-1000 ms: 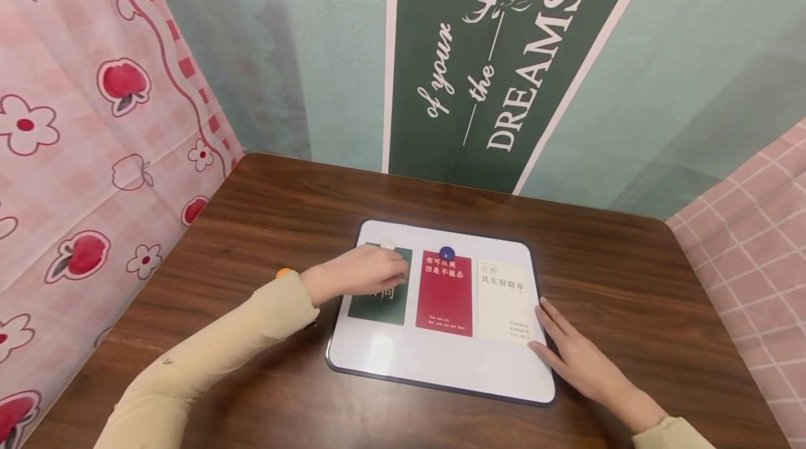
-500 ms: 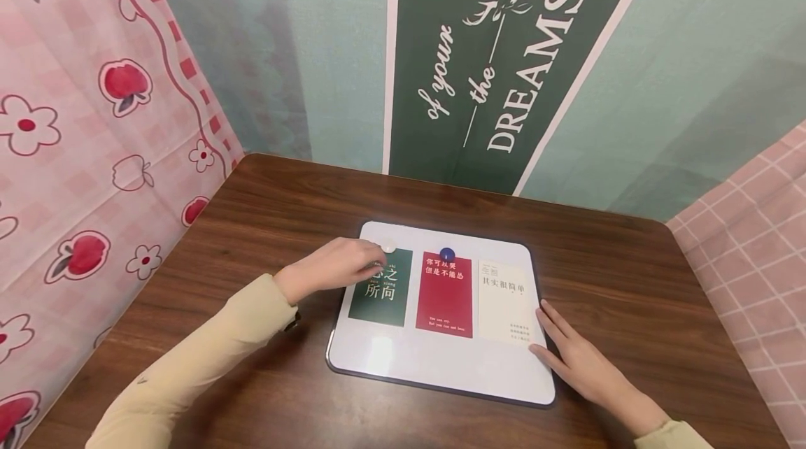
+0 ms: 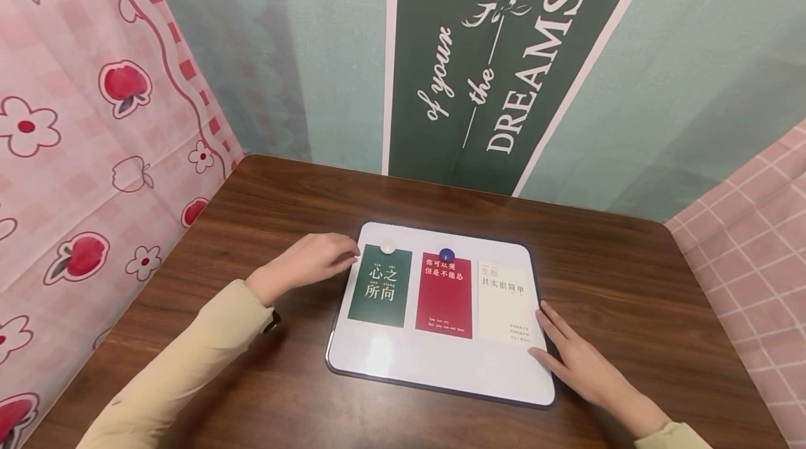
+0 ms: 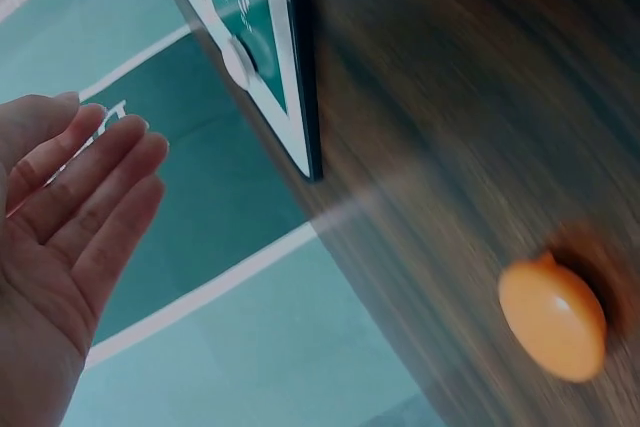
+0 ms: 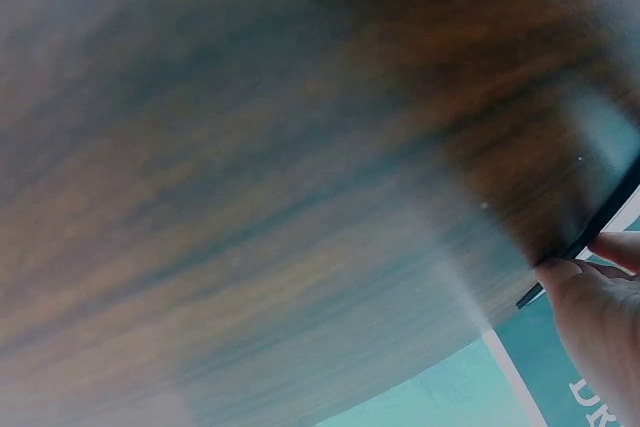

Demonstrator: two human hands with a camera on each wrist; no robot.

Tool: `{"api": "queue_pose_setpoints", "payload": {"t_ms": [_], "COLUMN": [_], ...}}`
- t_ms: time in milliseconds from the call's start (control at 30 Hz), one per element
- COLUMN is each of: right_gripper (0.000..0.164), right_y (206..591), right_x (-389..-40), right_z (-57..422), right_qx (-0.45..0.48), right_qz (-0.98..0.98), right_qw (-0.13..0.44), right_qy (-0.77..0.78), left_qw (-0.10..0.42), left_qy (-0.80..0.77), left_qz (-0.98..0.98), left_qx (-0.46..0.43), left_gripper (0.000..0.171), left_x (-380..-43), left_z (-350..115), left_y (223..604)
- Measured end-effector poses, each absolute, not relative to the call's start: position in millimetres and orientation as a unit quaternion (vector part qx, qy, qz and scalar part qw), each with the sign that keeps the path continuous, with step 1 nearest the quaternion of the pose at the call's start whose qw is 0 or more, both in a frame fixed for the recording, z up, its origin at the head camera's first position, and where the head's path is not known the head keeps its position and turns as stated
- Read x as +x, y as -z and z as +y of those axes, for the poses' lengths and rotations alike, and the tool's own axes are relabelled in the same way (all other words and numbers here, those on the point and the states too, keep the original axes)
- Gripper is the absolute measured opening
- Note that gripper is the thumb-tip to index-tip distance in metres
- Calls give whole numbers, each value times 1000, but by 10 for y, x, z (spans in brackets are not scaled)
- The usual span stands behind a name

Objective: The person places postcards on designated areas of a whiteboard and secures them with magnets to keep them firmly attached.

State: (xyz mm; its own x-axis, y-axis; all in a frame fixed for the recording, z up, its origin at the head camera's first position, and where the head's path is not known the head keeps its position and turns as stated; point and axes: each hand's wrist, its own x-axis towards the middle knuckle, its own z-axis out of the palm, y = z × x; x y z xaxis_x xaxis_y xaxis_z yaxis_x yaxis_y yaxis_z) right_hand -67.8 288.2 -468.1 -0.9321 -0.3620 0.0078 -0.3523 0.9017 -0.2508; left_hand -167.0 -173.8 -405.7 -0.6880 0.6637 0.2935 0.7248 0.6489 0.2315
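Note:
My left hand (image 3: 321, 258) is empty, its fingers loosely bent beside the left edge of a whiteboard (image 3: 441, 368). In the left wrist view that hand (image 4: 80, 207) shows its palm, the fingers together. A green card (image 3: 378, 305) lies on the board with a white round magnet (image 3: 387, 248) at its top. Beside it, a red card (image 3: 443, 302) has a blue magnet (image 3: 446, 254) at its top edge. The cream card (image 3: 504, 309) at the right has no magnet on it. My right hand (image 3: 582, 361) rests at the board's right edge, fingers mostly straight, thumb over the surface.
An orange rounded piece (image 4: 552, 319) with a small nub lies on the wooden table (image 3: 630, 267), left of the board; my left arm hides it in the head view. Curtains (image 3: 340, 50) hang behind the table and along both sides.
My left hand has drawn back leftward from the green card to beyond the board's edge, uncovering the card and the white magnet. The right hand has stayed in place.

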Motion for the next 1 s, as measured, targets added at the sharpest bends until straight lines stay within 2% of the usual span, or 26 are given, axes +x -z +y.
{"api": "queue_pose_setpoints", "payload": {"t_ms": [367,700,1000], "right_gripper": [70,70,70], "right_y": [4679,4673,4696], "right_x": [-674,-679,-686], "right_z": [2880,2879,2888], "right_qx": [-183,-185,-186], "right_qz": [975,974,975], "right_qw": [19,20,20], "right_qy": [126,126,124], "left_qw": [113,47,17], "left_qy": [175,213,246], "left_qz": [-909,-925,-925], "left_qx": [-361,-310,-288], "left_gripper": [12,16,17], "left_x": [-1663,-1687,-1706], "left_z": [-1935,-2134,-2321], "left_y": [4039,4064,4108]}}
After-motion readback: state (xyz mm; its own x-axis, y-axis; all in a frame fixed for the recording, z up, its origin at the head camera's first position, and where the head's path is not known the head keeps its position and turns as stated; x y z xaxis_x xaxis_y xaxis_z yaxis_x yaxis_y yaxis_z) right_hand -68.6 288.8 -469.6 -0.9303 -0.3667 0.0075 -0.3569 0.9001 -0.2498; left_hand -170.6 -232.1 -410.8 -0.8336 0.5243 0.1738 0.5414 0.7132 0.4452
